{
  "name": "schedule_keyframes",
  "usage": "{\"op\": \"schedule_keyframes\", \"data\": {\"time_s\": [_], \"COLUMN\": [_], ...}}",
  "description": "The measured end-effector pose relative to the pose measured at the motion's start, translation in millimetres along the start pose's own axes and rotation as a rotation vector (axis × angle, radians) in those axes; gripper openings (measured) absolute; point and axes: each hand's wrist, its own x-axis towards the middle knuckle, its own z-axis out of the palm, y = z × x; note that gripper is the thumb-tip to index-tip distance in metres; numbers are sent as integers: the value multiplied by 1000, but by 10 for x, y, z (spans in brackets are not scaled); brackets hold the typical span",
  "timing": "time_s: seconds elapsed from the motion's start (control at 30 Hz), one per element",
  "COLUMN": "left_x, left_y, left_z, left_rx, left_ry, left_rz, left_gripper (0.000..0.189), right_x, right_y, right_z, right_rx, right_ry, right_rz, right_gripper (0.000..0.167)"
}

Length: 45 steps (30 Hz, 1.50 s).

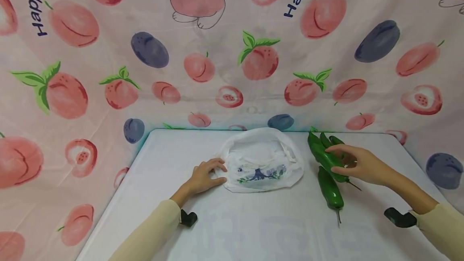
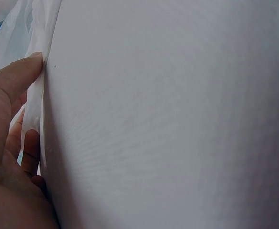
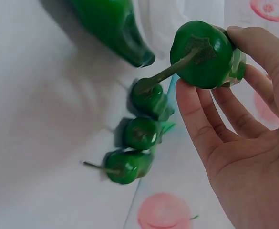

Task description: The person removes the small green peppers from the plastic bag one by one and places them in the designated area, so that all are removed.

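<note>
A white plastic bag (image 1: 261, 158) with a blue and green print lies on the table. My left hand (image 1: 204, 176) holds its left edge, and in the left wrist view the thin film passes between thumb and fingers. On the right, my right hand (image 1: 359, 164) pinches a long green chili pepper (image 3: 196, 52) between thumb and fingers, its stem pointing away from the palm. Another green pepper (image 1: 330, 190) lies just in front of the held one. Three more peppers (image 3: 141, 133) sit in a row behind it, mostly covered in the head view.
The white table (image 1: 268, 224) meets a fruit-printed cloth (image 1: 224, 51) hanging along its back and sides. A dark wrist device (image 1: 400, 217) sits by the right sleeve, and another (image 1: 188, 218) by the left sleeve.
</note>
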Motion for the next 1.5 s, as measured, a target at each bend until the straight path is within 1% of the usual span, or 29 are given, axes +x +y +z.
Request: {"op": "schedule_keyframes", "data": {"time_s": [0.23,0.43,0.6,0.77,0.97,1.17,1.27,1.5], "left_x": [7,9,12,14,9,13,12,8], "left_y": [10,4,8,34,38,11,14,18], "left_z": [-7,-3,1,-1,-4,2,1,-1], "left_rx": [-10,-11,-6,-4,-6,6,4,4], "left_ry": [0,5,1,-2,0,3,1,-3], "left_rz": [-6,4,-1,-6,-16,-7,-7,-11], "left_gripper": [21,22,22,22,21,21,21,21], "right_x": [-125,-193,-241,-325,-414,-503,-531,-567], "right_y": [102,131,180,250,319,385,415,440], "right_z": [-12,-17,7,29,67,145,190,252], "right_rx": [-5,4,12,4,16,87,100,93], "right_ry": [11,20,32,45,35,8,6,5], "right_rz": [40,58,75,120,179,246,254,276], "right_gripper": [51,52,53,55,57,57,57,58]}}
